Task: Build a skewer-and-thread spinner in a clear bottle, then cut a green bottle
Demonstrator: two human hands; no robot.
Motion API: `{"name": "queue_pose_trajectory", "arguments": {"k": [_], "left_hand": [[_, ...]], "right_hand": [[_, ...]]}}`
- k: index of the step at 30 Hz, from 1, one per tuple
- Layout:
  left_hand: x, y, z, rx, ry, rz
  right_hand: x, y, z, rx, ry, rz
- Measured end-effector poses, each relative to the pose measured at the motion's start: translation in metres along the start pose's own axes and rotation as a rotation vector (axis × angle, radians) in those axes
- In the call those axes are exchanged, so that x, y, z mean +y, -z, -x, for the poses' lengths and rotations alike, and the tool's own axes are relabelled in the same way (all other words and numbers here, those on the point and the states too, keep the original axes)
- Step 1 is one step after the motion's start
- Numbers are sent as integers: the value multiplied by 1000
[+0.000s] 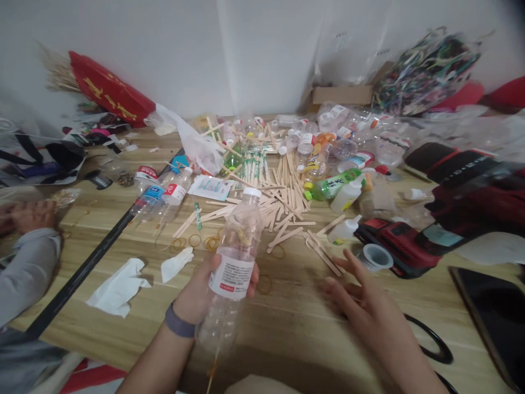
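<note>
A clear plastic bottle [235, 241] with a white cap and a white label is gripped around its middle by my left hand [200, 287]. It leans slightly, cap upward, over the near part of the table. A thin brownish stick or strand [212, 375] shows below its base; how it joins the bottle I cannot make out. My right hand [361, 301], a little blurred, hovers with its fingers spread and nothing in them. Near its fingertips lie wooden craft sticks [322, 251], a small white squeeze bottle [344, 231] and a translucent cup [375, 257].
A red and black power drill [410, 246] and a dark tablet-like slab [492, 323] lie at right. Plastic bottles, loose sticks and rubber bands [213, 242] cover the middle. Crumpled tissue [121, 287] and a long black bar [86, 273] are leftward. Another person's hand [33, 216] rests far left.
</note>
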State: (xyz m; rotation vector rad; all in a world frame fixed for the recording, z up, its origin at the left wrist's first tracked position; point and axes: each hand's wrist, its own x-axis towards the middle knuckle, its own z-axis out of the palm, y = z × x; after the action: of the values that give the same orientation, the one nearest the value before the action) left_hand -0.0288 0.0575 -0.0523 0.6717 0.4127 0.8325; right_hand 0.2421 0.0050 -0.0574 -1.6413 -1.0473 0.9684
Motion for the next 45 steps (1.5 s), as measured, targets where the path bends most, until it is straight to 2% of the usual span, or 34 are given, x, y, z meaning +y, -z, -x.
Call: {"name": "queue_pose_trajectory", "arguments": {"k": [2,4,6,9,11,15,20,26,36,41,45], "left_hand": [[-2,0,1,-9,62,-10],[-6,0,0,-66,136,4],[-10,-2,-1,-102,175,14],[-12,-10,-1,-97,184,-26],[-10,-16,-1,-91,189,-75],[-6,-17,0,-65,176,-108],[-9,-6,0,-68,146,20],[-11,-8,0,-170,151,157],[-12,-5,-2,-162,148,182],[-8,-6,4,-33,127,9],[-3,-12,9,31,146,-83]], "right_hand": [[-5,2,-3,26,164,190],[-16,-3,-1,-18,290,249],[-30,-15,4,-149,351,193],[-46,-39,10,-448,340,31],[-50,-50,12,-536,349,8],[-46,-55,13,-401,499,186],[-38,-49,15,-286,632,267],[-37,-43,13,-246,596,294],[-35,-37,15,-250,665,305],[-34,-39,14,-331,536,273],[-39,-35,4,-300,374,196]]}}
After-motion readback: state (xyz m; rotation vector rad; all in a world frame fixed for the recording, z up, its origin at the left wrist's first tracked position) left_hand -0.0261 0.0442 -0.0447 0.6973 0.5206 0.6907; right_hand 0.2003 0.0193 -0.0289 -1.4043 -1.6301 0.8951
